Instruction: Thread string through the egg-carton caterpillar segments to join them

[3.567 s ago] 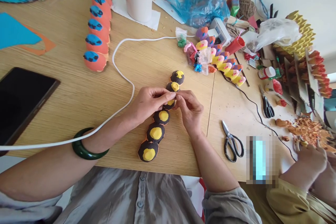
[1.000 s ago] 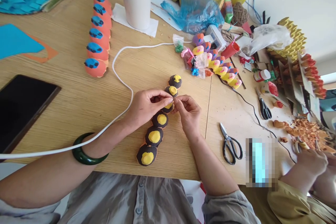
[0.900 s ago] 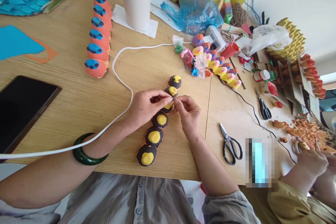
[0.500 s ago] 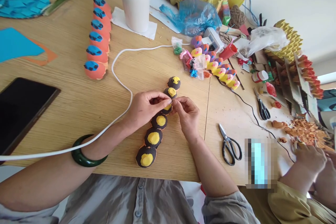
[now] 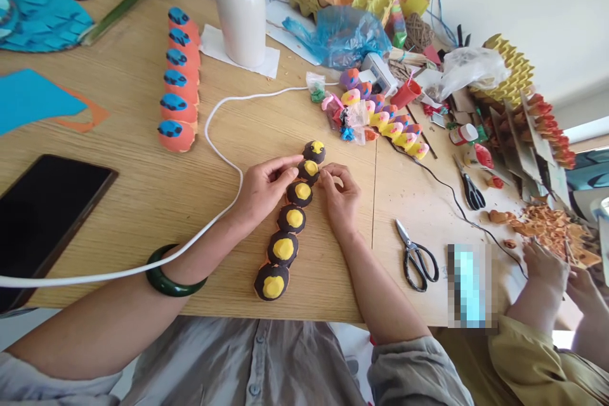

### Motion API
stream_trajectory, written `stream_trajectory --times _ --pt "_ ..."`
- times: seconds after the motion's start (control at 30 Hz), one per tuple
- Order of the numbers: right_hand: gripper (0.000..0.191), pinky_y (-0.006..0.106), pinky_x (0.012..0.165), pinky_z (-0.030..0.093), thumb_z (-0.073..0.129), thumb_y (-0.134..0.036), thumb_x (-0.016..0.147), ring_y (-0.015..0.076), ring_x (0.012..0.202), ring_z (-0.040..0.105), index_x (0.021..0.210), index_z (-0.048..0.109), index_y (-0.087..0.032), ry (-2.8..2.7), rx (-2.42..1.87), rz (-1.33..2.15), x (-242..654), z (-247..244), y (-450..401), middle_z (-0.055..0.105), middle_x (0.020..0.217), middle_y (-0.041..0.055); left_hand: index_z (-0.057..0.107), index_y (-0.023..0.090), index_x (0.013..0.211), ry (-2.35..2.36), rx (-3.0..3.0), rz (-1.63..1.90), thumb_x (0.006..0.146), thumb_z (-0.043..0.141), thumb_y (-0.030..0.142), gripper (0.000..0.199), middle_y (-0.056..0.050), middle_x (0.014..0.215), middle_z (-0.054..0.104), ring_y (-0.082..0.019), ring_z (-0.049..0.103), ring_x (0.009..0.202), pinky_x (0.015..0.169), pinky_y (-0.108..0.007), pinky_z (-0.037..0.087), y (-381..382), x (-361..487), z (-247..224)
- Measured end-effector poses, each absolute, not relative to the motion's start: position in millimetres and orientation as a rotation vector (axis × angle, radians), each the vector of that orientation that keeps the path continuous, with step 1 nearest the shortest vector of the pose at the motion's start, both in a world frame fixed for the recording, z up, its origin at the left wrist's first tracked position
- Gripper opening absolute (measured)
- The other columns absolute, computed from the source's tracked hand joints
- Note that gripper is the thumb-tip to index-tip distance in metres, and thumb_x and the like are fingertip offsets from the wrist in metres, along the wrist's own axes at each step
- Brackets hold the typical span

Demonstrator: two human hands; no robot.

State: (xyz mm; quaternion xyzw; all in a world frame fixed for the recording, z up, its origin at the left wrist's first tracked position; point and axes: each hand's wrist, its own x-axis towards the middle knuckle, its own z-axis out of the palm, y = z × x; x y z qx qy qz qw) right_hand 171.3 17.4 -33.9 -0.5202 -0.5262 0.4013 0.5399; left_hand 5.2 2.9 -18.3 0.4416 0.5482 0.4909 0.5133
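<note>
A strip of egg-carton cups (image 5: pixel 291 219), coated in black clay with a yellow dab on each cup, slants across the table before me. The farthest cup also bears small dark marks on its yellow. My left hand (image 5: pixel 264 193) is at the strip's left side, thumb and index finger apart, their tips by the second cup from the far end. On the opposite side, my right hand (image 5: pixel 341 196) has thumb and index finger pinched together beside that same cup. Whatever lies in this pinch is too small to make out.
An orange strip with blue spots (image 5: pixel 179 89), a white bottle (image 5: pixel 240 13) and a tablet (image 5: pixel 45 209) lie leftward and behind. A white cable (image 5: pixel 216 152) passes over my left forearm. Black-handled scissors (image 5: pixel 416 260) lie right; a co-worker's hands (image 5: pixel 547 266) are beyond.
My hands have drawn apart from their meeting point over the third cup and now flank the second. The left thumb and index finger have separated.
</note>
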Motion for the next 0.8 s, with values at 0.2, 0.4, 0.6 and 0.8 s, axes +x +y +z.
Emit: stream_trajectory --times 0.2,0.4,0.6,0.8 --pt "0.023 0.026 0.067 0.058 0.072 -0.044 0.089 0.0173 0.098 0.067 0.085 0.071 -0.021 -1.318 -1.238 0.916 170 -40 19 0.069 0.103 0.0049 0.073 0.021 0.135 1.241 1.085 1.16 0.083 0.072 0.035 0.054 0.0 0.081 0.066 -0.012 0.055 0.071 0.065 -0.023 0.048 9 6 -33" --pt "0.021 0.025 0.065 0.057 0.072 -0.042 0.089 0.0165 0.094 0.068 0.086 0.071 -0.021 -1.317 -1.236 0.922 170 -43 22 0.07 0.101 0.0044 0.072 0.017 0.136 1.24 1.09 1.114 0.082 0.071 0.037 0.057 0.002 0.074 0.058 -0.012 0.05 0.068 0.062 -0.023 0.046 9 6 -29" --pt "0.021 0.026 0.064 0.056 0.072 -0.042 0.089 0.0151 0.087 0.067 0.086 0.07 -0.021 -1.301 -1.233 0.961 170 -42 22 0.07 0.098 0.0026 0.073 0.017 0.134 1.259 1.156 1.077 0.084 0.07 0.037 0.054 0.001 0.075 0.059 -0.014 0.054 0.072 0.064 -0.025 0.048 9 5 -30" --pt "0.024 0.028 0.069 0.057 0.07 -0.046 0.09 0.0139 0.081 0.066 0.09 0.067 -0.022 -1.318 -1.278 0.996 170 -44 25 0.069 0.094 0.0009 0.074 0.019 0.133 1.272 1.181 1.068 0.084 0.069 0.038 0.052 0.0 0.077 0.062 -0.015 0.058 0.073 0.066 -0.026 0.05 10 3 -32"
